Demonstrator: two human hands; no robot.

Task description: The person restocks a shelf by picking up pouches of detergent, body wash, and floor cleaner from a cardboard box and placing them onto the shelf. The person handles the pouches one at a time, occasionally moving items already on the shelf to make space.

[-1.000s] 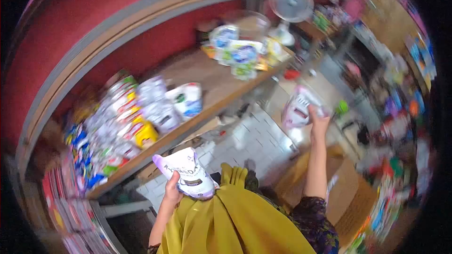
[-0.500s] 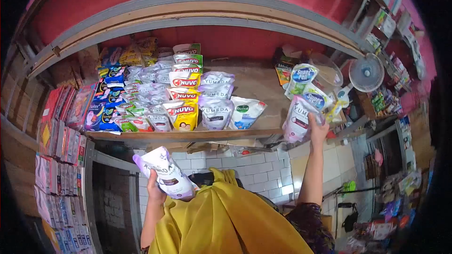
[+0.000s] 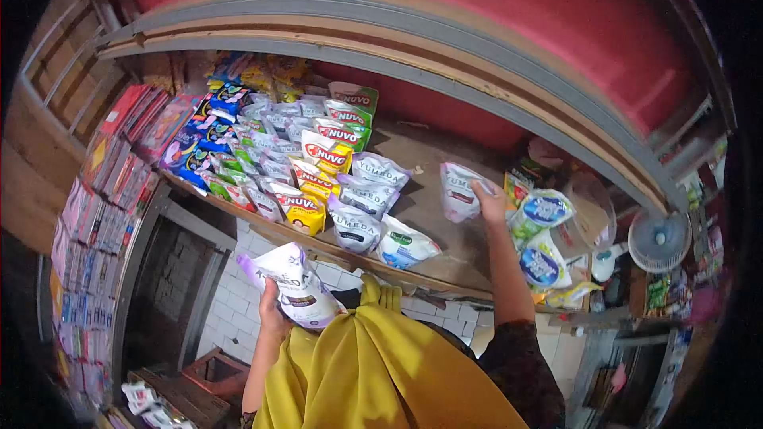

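My left hand (image 3: 273, 311) grips a white and purple refill pouch (image 3: 292, 284) low in front of my chest, below the wooden shelf (image 3: 433, 214). My right hand (image 3: 491, 202) is raised over the shelf and holds a second white and purple pouch (image 3: 458, 191) above the bare boards. To its left stand a row of similar pale purple pouches (image 3: 367, 192), and beside them a white pouch with a green label (image 3: 404, 245) leans at the shelf's front edge.
Yellow and red Nuvo pouches (image 3: 316, 167) and many small sachets (image 3: 230, 143) fill the shelf's left part. Green and blue pouches (image 3: 540, 238) and a clear jar (image 3: 592, 214) sit right. A white fan (image 3: 658, 240) stands far right. Hanging packets (image 3: 95, 214) line the left wall.
My right hand has lifted its pouch from below the shelf's front edge up over the shelf boards. The view has swung right and upward. My left hand keeps its pouch low.
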